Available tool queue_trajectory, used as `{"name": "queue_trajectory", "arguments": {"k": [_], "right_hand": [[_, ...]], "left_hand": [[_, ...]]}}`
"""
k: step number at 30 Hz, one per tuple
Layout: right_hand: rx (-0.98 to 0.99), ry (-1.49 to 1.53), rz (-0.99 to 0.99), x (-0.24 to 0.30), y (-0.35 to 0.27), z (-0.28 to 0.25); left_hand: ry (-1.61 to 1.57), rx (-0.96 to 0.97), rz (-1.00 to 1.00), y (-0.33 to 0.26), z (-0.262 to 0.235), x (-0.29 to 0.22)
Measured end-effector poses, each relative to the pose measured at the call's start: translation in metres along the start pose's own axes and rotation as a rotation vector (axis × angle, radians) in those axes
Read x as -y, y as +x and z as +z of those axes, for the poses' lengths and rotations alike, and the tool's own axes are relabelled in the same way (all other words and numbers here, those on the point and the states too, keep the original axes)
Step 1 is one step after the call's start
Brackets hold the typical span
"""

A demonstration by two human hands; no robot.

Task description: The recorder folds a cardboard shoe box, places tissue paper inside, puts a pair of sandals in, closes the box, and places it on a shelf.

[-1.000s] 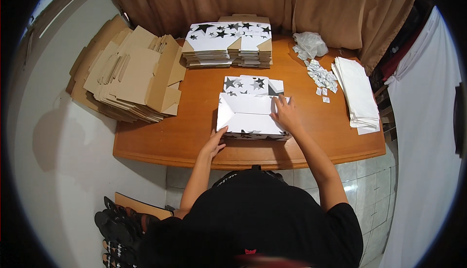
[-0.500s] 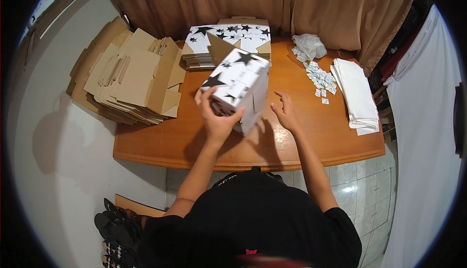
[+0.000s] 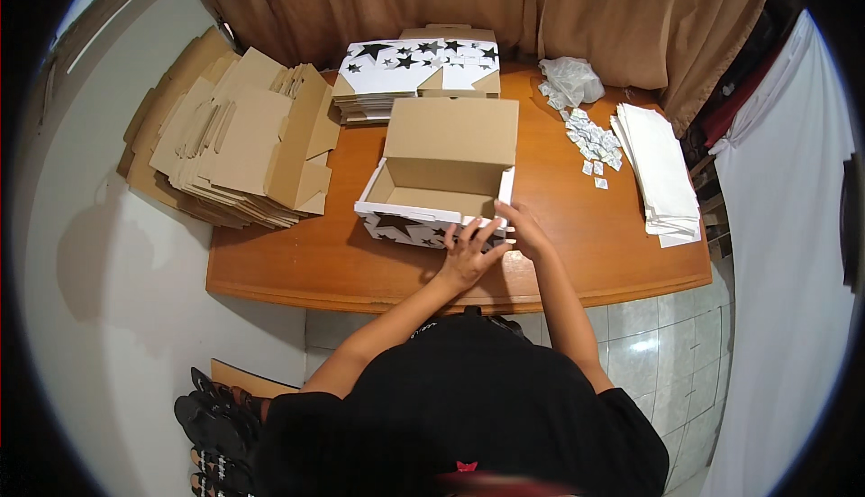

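A cardboard box (image 3: 410, 229), white with black stars outside and plain brown inside, sits upright near the table's front. Its lid (image 3: 453, 130) stands raised at the back, and nothing shows inside. My left hand (image 3: 467, 258) lies against the right part of the front wall, fingers spread and tips near the rim. At the front right corner, my right hand (image 3: 525, 228) grips the box, fingertips at the side wall's top edge; its thumb is partly hidden.
Flattened brown cardboard boxes (image 3: 239, 141) are piled at left. Behind the box lies a stack of star-printed flat boxes (image 3: 378, 78). Small white packets (image 3: 595, 143), a clear plastic bag (image 3: 577, 82) and white paper sheets (image 3: 655, 168) occupy the table's right side.
The box has gone from tilted in my left hand to upright on the table, its opening now facing up. My left hand has moved right along it, and my right hand has come onto its corner.
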State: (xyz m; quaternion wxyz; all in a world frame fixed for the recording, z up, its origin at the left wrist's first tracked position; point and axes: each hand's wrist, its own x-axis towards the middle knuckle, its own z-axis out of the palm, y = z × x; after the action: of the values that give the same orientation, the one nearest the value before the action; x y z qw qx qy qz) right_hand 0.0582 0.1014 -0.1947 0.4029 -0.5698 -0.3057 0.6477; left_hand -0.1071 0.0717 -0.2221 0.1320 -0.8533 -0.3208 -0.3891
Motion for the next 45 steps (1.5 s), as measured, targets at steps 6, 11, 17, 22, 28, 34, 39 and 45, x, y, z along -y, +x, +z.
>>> {"name": "queue_trajectory", "arguments": {"k": [6, 11, 17, 22, 28, 34, 39, 45], "right_hand": [[-0.100, 0.260, -0.051, -0.016, 0.006, -0.023], [-0.143, 0.276, -0.158, -0.031, 0.025, -0.055], [-0.362, -0.010, -0.214, -0.042, 0.034, -0.061], [-0.661, -0.350, -0.495, -0.040, 0.024, -0.048], [-0.741, -0.504, -0.537, -0.040, 0.019, -0.051], [-0.822, -0.498, -0.496, -0.022, 0.002, -0.068], [-0.850, -0.371, -0.463, -0.024, -0.018, -0.124], [-1.069, -0.555, -0.490, -0.037, -0.030, -0.251]], "left_hand": [[-0.097, 0.047, -0.289, -0.007, -0.022, 0.017], [0.058, 0.135, -0.673, -0.023, -0.052, 0.060], [-0.371, 0.150, -0.621, -0.043, -0.045, 0.076], [-0.189, 0.267, -0.528, -0.041, -0.044, 0.080], [-0.273, 0.262, -0.543, -0.031, -0.035, 0.078], [-0.289, 0.256, -0.574, -0.006, -0.022, 0.055], [-0.284, 0.242, -0.563, 0.041, -0.006, 0.003], [-0.460, 0.247, -0.475, 0.104, 0.050, -0.075]]}}
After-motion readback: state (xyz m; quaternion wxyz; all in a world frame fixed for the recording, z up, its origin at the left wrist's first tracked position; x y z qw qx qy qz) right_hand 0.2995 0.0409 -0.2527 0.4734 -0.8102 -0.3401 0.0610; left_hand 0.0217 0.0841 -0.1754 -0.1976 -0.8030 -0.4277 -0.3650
